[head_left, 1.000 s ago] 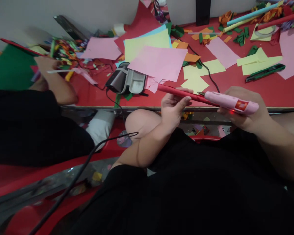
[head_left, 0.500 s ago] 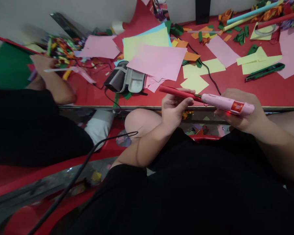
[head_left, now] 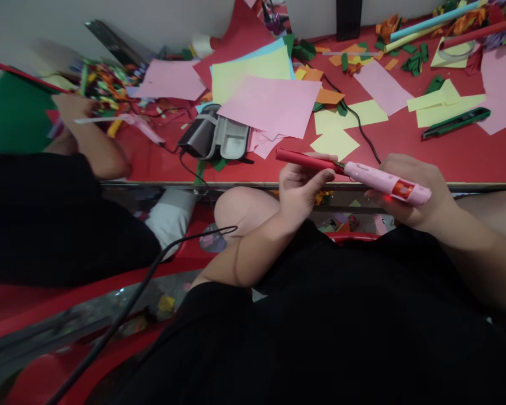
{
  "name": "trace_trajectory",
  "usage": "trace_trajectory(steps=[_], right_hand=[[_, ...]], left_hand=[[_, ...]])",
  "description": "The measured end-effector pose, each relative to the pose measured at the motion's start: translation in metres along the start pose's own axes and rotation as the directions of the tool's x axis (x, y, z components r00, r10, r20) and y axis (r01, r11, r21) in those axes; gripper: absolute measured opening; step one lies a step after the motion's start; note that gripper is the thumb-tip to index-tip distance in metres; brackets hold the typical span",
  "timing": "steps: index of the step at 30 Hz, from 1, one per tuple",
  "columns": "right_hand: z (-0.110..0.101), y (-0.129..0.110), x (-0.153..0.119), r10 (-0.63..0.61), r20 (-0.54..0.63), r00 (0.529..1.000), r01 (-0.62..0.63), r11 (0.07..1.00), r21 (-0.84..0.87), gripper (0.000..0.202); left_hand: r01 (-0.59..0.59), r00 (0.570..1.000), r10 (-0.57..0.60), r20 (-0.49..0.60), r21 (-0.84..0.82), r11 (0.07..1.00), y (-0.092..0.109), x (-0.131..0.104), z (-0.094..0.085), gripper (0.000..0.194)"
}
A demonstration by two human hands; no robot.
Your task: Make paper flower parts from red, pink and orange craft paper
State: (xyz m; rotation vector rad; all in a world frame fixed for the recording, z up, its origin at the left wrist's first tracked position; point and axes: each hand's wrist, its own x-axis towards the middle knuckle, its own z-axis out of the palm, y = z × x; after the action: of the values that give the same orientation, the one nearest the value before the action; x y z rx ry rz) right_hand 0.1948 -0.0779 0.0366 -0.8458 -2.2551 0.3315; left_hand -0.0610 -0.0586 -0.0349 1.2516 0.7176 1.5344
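Note:
My left hand (head_left: 301,188) is closed around a red rolled-paper tube (head_left: 306,159), held just in front of the table edge. In my right hand (head_left: 424,194) is a pink hot glue gun (head_left: 375,179) with a small red light glowing on its underside. Its metal nozzle meets the right end of the tube, where my left fingertips partly hide the contact. Beyond my hands lie a pale yellow paper piece (head_left: 335,145) and a large pink sheet (head_left: 274,104).
A green utility knife (head_left: 455,124) lies right on the red table (head_left: 405,152). A grey case (head_left: 234,140) and another pink glue gun (head_left: 145,128) with a cord are left. A co-worker's arm (head_left: 96,138) rests at far left. Paper scraps and rolled tubes line the back.
The glue gun has shifted slightly left and its rear end has dipped a little. The red tube has barely moved right. My left hand keeps its grip.

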Motion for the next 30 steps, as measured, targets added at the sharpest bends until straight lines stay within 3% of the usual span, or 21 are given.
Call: trace_trajectory(steps=[6,11,18,25,30], right_hand=[[0.0014,-0.0004,-0.0002,0.014,0.010,1.000,-0.014,1.000,-0.015,0.031],[0.0018,0.0004,-0.0018,0.049,0.028,0.998,-0.048,0.998,-0.034,0.036],[0.0027,0.0013,-0.0026,-0.036,-0.021,0.999,0.035,0.999,-0.027,0.018],[-0.0020,-0.0067,-0.0032,0.035,0.015,0.999,-0.035,0.999,-0.012,0.007],[-0.0018,-0.0054,-0.0040,0.004,-0.015,1.000,-0.004,1.000,-0.005,0.008]], left_hand=[[0.006,1.000,-0.005,-0.012,0.050,0.999,0.0001,-0.0002,-0.0016,0.033],[-0.021,1.000,0.021,0.001,0.029,0.999,0.0007,-0.0009,-0.0011,0.025],[-0.007,1.000,0.008,-0.016,0.032,0.999,0.0031,-0.0011,-0.0006,0.028],[0.004,1.000,-0.003,-0.012,0.085,0.996,0.0013,-0.0019,-0.0035,0.033],[-0.004,1.000,0.004,-0.004,0.049,0.999,-0.0010,-0.0021,-0.0038,0.034]])
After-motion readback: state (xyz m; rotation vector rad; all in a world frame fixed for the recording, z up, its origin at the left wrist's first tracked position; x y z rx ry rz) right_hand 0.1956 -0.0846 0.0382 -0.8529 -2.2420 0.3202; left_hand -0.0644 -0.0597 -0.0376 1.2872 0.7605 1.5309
